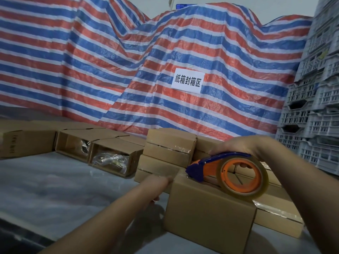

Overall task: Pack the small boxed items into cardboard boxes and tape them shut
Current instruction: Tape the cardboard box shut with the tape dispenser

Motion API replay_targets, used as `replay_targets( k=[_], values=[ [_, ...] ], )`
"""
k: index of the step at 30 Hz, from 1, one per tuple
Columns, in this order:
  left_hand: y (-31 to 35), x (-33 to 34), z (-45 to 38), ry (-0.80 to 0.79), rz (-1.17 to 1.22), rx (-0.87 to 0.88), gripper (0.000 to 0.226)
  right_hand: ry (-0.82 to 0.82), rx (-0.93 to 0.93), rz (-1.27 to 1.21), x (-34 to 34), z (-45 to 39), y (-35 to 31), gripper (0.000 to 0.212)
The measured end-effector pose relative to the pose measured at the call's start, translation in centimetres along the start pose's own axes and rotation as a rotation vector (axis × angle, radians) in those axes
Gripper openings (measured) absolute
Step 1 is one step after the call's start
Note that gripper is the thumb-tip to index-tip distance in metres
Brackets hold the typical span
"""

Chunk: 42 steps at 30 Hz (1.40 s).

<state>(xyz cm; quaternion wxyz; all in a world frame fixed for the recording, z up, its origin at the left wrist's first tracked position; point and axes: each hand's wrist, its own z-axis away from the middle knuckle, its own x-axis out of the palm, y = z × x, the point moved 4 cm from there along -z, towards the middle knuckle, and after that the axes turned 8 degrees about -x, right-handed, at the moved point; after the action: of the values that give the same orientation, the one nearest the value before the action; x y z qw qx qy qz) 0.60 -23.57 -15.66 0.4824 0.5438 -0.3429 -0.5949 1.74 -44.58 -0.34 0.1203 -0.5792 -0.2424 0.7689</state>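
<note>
A closed cardboard box (207,215) stands on the table in front of me. My right hand (238,145) grips the blue handle of an orange and blue tape dispenser (225,169) with a clear tape roll. The dispenser's blue nose rests on the box's top at the far left edge. My left hand (157,182) presses with straight fingers against the box's left side, near the top corner. Behind it, taped boxes (168,149) are stacked. Two open boxes (110,158) lie on their sides at centre left, with plastic-wrapped items inside.
More sealed boxes (278,217) sit to the right of the one under my hands. A striped red, white and blue tarp (128,61) with a white paper sign (187,80) hangs behind. Grey plastic crates (315,107) are stacked at the right. The table (55,182) has a shiny grey surface.
</note>
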Motion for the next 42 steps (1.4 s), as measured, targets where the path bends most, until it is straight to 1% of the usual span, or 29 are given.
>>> replay_targets(
  k=[1, 3, 5, 6, 9, 11, 13, 15, 17, 18, 19, 20, 22, 23, 26, 27, 30, 32, 33, 34, 35, 36, 38, 39, 40, 42],
  values=[
    [0.3, -0.6, -0.2, 0.038, 0.006, 0.037, 0.029, -0.003, -0.004, 0.011, 0.1, 0.0, -0.1, 0.039],
    [1.4, -1.5, -0.2, 0.093, 0.064, 0.151, 0.029, -0.017, -0.010, 0.000, 0.1, -0.1, 0.0, 0.035],
    [2.9, -1.4, 0.3, 0.067, 0.048, 0.244, 0.031, -0.023, -0.006, -0.028, 0.1, -0.1, 0.0, 0.034],
    [3.4, -1.0, 0.6, 0.032, 0.009, 0.255, 0.030, -0.025, -0.007, -0.014, 0.1, -0.1, 0.0, 0.034],
    [3.4, 0.5, 0.7, -0.089, -0.087, 0.196, 0.028, -0.033, -0.020, 0.027, 0.1, -0.1, 0.0, 0.037],
    [2.5, 0.9, 0.7, -0.169, -0.079, 0.117, 0.038, -0.049, -0.011, -0.004, 0.1, -0.1, 0.0, 0.037],
    [1.9, 0.8, 0.4, -0.210, -0.043, 0.082, 0.047, -0.057, -0.003, 0.002, 0.1, -0.1, -0.1, 0.038],
    [1.9, 0.8, 0.2, -0.230, -0.036, 0.081, 0.046, -0.060, -0.001, -0.008, 0.2, -0.2, -0.1, 0.037],
    [2.0, 1.0, 0.1, -0.241, -0.038, 0.077, 0.039, -0.045, -0.009, -0.072, 0.3, -0.2, 0.1, 0.032],
    [1.9, 1.1, 0.0, -0.241, -0.038, 0.071, 0.037, -0.006, -0.035, -0.101, 0.1, -0.2, 0.2, 0.027],
    [1.9, 1.2, 0.0, -0.240, -0.036, 0.067, 0.036, 0.038, -0.065, -0.105, -0.2, -0.1, 0.4, 0.024],
    [1.9, 1.2, 0.0, -0.235, -0.039, 0.069, 0.036, 0.049, -0.082, -0.076, -0.4, 0.2, 0.4, 0.026],
    [1.9, 1.2, 0.0, -0.218, -0.052, 0.075, 0.036, -0.028, -0.059, -0.020, -0.6, 1.0, 0.3, 0.039],
    [2.0, 1.1, 0.0, -0.211, -0.058, 0.076, 0.036, -0.066, -0.027, -0.041, -0.7, 1.3, 0.5, 0.043],
    [2.0, 0.9, 0.1, -0.213, -0.051, 0.068, 0.036, -0.126, 0.059, -0.136, -1.5, 2.5, 1.9, 0.044],
    [2.0, 0.9, 0.1, -0.217, -0.038, 0.062, 0.035, -0.135, 0.076, -0.124, -2.0, 2.8, 2.7, 0.048],
    [2.0, 0.9, 0.0, -0.224, -0.008, 0.046, 0.035, -0.112, 0.078, -0.051, -4.1, 4.0, 5.6, 0.070],
    [2.0, 1.0, 0.1, -0.227, -0.002, 0.042, 0.036, -0.082, 0.085, -0.059, -4.8, 4.7, 7.5, 0.076],
    [1.9, 1.1, 0.1, -0.226, 0.003, 0.039, 0.036, -0.087, 0.096, -0.056, -4.7, 4.8, 8.2, 0.072],
    [1.8, 1.2, 0.0, -0.220, 0.009, 0.032, 0.037, -0.091, 0.106, -0.027, -4.4, 4.9, 8.6, 0.060],
    [1.7, 1.2, 0.0, -0.212, 0.009, 0.027, 0.038, -0.085, 0.110, 0.007, -4.0, 5.0, 8.9, 0.047],
    [1.7, 1.2, 0.0, -0.202, -0.005, 0.029, 0.039, -0.066, 0.109, 0.033, -3.7, 5.1, 8.9, 0.042],
    [2.2, 0.7, 0.0, -0.158, -0.097, 0.063, 0.041, -0.037, 0.099, 0.066, -3.4, 5.2, 8.5, 0.042],
    [2.8, 0.4, 0.2, -0.103, -0.166, 0.111, 0.041, -0.029, 0.098, 0.070, -3.3, 5.4, 8.3, 0.042],
    [3.5, -0.1, 0.4, -0.005, -0.261, 0.192, 0.040, -0.022, 0.101, 0.068, -3.2, 5.6, 8.0, 0.040],
    [5.5, -0.8, 1.5, 0.281, -0.503, 0.427, 0.035, -0.014, 0.105, 0.109, -3.0, 5.7, 7.6, 0.036]
  ],
)
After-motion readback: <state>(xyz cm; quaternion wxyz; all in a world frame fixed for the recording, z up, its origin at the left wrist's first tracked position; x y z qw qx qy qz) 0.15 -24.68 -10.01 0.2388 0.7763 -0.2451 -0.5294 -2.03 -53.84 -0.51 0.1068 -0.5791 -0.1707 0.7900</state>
